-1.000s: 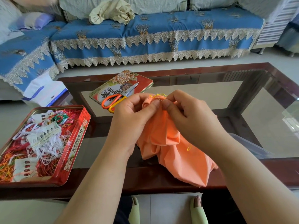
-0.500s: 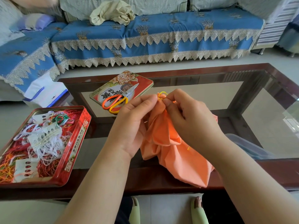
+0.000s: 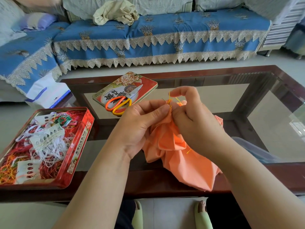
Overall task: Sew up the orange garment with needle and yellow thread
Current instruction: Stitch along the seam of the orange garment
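here the right hand (image 3: 193,123) is pinching the yellow thread (image 3: 170,100) at the bunched top of the orange garment (image 3: 175,151), forefinger lifted and hooking a loop, while the left hand (image 3: 140,126) is gripping that same fold just beside it. the garment is hanging over the worktop (image 3: 165,180) edge. a thin needle (image 3: 163,100) seems to be poking up between the fingertips. pulling fast is likely knotting the loop or pricking a finger; a slack grip is risking puckered cloth.
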